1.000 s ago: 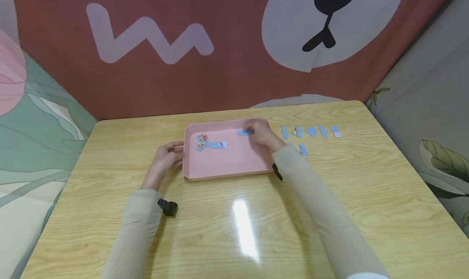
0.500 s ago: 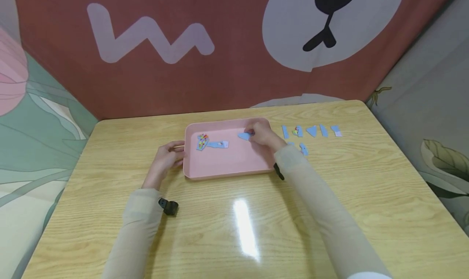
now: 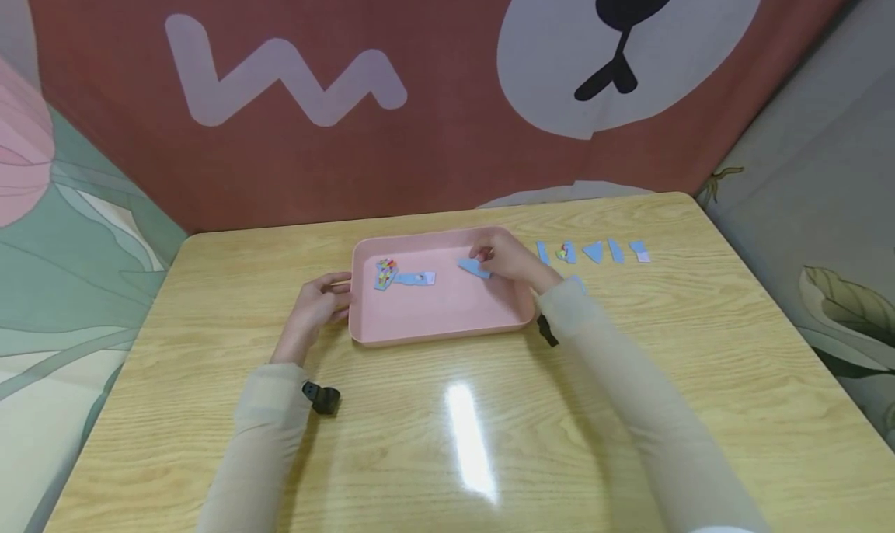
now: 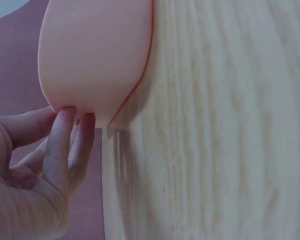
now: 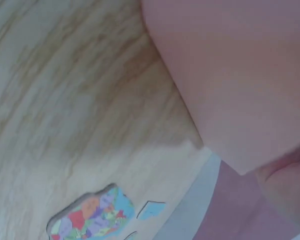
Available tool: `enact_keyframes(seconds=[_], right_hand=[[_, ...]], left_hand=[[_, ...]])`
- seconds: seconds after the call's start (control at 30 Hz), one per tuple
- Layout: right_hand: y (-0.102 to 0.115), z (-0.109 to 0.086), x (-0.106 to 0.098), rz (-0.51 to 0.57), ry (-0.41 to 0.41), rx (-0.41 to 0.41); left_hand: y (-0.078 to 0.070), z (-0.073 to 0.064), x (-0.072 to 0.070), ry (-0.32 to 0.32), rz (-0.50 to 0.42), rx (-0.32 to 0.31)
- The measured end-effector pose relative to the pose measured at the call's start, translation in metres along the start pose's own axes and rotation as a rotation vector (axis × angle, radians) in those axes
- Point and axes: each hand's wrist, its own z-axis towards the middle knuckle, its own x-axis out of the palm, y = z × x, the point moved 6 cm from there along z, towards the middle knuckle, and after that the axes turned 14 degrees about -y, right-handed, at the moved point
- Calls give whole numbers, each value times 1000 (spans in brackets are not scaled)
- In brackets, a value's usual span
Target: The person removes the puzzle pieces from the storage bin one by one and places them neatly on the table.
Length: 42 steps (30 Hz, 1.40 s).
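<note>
My right hand (image 3: pixel 509 259) reaches over the right end of a pink tray (image 3: pixel 433 319) and pinches a flat blue puzzle piece (image 3: pixel 473 267) close over the tray floor. Part of that piece is hidden under the fingertips. At the tray's left end, my left hand (image 3: pixel 318 308) touches the outside wall with its fingertips; the left wrist view shows these fingers (image 4: pixel 60 140) fairly straight against it. Inside the tray on the left lie a multicoloured map puzzle piece (image 3: pixel 385 273) and a long blue piece (image 3: pixel 412 279) with a pale end.
More blue pieces (image 3: pixel 593 252) lie in a row on the wooden table (image 3: pixel 391 440) right of the tray. The right sleeve partly covers another piece (image 3: pixel 576 283). Close by, the right wrist view has a colourful map piece (image 5: pixel 92 215). A printed cloth (image 3: pixel 447 152) stands behind the table.
The pinched blue piece has come a little toward me and turned within the tray. My right hand and forearm have shifted slightly right. The left hand stays at the tray wall.
</note>
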Motion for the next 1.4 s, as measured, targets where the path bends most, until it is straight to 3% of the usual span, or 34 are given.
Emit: enact_keyframes(seconds=[0.23,0.53,0.63,0.8,0.9,1.17,1.4], right_hand=[[-1,-9,-17,18,18,81],[-19,-18,-41,176,40,218],[-24,-21,-49,226,46,232],[-30,-28,-63,285,62,180],[-35,-33,-70,286,75,169],[-54,-43,-85,250,63,246],[-69,-55,-101,211,49,267]], left_hand=[[0,-1,0,1,-7,1],[0,-2,0,6,-2,2],[0,-1,0,7,-3,0],[-1,-2,0,5,-11,-4],[-2,-2,0,6,-18,-3],[-1,0,0,-5,-13,-3],[-2,-1,0,-2,-18,2]])
